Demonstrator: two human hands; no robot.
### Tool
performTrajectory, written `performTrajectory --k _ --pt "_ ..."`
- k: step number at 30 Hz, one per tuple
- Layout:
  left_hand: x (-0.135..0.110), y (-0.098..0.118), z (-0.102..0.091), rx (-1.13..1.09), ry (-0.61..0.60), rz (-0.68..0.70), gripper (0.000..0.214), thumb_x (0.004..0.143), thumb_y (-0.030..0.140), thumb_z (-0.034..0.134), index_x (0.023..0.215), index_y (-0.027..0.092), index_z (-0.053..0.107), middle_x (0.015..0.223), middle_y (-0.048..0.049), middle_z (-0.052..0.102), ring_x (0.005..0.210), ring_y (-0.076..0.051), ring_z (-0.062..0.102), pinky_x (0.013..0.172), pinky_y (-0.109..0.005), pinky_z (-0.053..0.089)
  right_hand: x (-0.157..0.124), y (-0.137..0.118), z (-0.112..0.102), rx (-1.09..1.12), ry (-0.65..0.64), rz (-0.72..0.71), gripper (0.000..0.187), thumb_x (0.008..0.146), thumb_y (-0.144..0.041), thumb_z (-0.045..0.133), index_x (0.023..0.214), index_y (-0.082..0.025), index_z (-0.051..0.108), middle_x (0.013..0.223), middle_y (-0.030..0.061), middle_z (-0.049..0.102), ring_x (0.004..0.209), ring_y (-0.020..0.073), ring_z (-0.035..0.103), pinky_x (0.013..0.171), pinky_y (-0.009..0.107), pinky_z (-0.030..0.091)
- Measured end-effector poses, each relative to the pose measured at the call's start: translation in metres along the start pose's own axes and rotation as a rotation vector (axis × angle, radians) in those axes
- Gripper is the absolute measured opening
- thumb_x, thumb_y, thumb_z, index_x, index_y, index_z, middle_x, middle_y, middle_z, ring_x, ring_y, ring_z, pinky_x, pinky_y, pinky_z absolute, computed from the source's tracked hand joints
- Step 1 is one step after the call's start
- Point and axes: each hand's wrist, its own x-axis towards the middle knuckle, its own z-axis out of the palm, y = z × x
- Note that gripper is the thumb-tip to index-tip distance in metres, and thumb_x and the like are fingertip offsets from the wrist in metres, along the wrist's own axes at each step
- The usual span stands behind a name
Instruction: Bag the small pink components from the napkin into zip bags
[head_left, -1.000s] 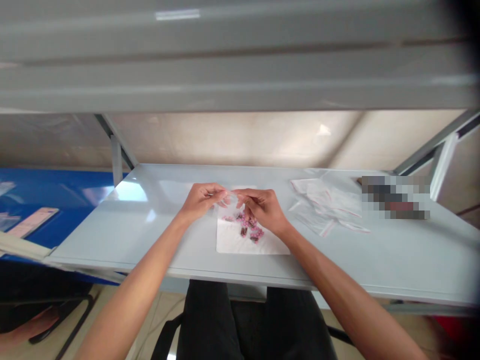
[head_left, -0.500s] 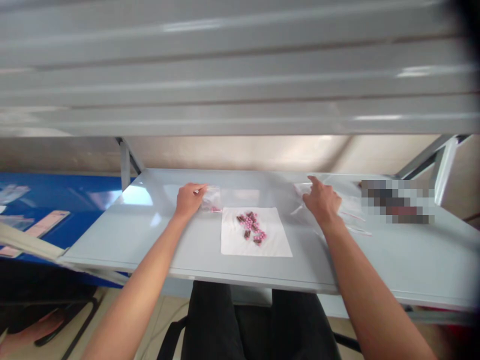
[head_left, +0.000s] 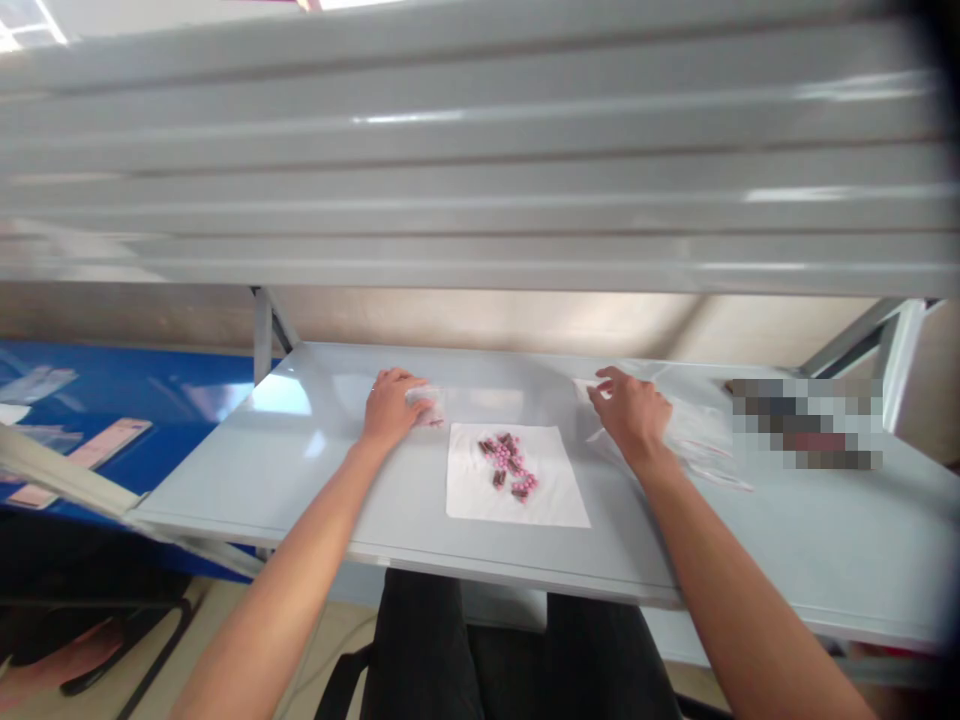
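Note:
A white sheet (head_left: 480,495) lies on the grey table (head_left: 315,480) with a heap of small pink and dark capsules (head_left: 508,465) on it. My left hand (head_left: 390,410) rests left of the sheet, fingers curled on a small clear bag (head_left: 426,405) that it presses to the table. My right hand (head_left: 634,415) lies right of the sheet on a pile of clear plastic bags (head_left: 701,435), fingers bent onto the top one; whether it grips a bag I cannot make out.
Grey shelf rails (head_left: 480,180) hang overhead across the top. A blurred-out item (head_left: 806,437) lies at the far right of the table. A blue surface (head_left: 120,400) with papers lies to the left. My dark-clad legs (head_left: 510,660) are under the table's front edge.
My hands parted from above the capsules. The left carried the small bag left and set it down; the right went to the bag pile. The view tilted up.

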Motion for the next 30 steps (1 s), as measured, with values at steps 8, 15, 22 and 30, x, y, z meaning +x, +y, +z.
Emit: performTrajectory --k 8,15,22,30 --pt "0.002 -0.01 -0.006 0.03 0.119 -0.064 0.026 0.094 0.034 0.059 0.086 0.017 0.077 0.099 -0.0124 0.067 0.101 -0.028 0.059 0.093 -0.043 0.048 -0.008 -0.013 -0.004 0.132 -0.014 -0.04 0.032 0.089 -0.024 0.056 0.115 -0.024 0.073 0.098 0.0116 0.078 0.094 0.0303 0.072 0.083 0.042 0.051" --pt "-0.005 0.061 -0.006 -0.32 0.12 0.311 0.046 0.083 0.046 0.075 0.122 0.023 0.067 0.132 -0.0132 0.062 0.124 -0.029 0.053 0.108 -0.044 0.041 -0.042 -0.073 -0.017 1.138 -0.137 -0.445 0.021 0.086 -0.037 0.068 0.094 -0.018 0.071 0.095 0.0092 0.077 0.087 0.0213 0.073 0.086 0.037 0.058" --pt "-0.007 0.062 0.0 -0.563 -0.021 0.076 0.03 0.088 0.047 0.069 0.077 0.02 0.073 0.08 -0.0054 0.071 0.079 -0.02 0.066 0.078 -0.031 0.049 -0.047 -0.087 -0.005 1.107 -0.364 -0.437 0.019 0.085 -0.027 0.064 0.099 -0.019 0.073 0.099 0.0071 0.077 0.082 0.0176 0.073 0.075 0.03 0.056" --pt "-0.008 0.054 0.018 -0.737 -0.174 -0.119 0.047 0.068 0.037 0.084 0.108 0.017 0.068 0.081 -0.0006 0.07 0.062 -0.012 0.058 0.06 -0.023 0.043 -0.036 -0.064 0.005 0.749 -0.547 -0.588 0.014 0.08 -0.025 0.069 0.085 -0.02 0.082 0.088 0.0053 0.078 0.072 0.0162 0.067 0.068 0.027 0.049"
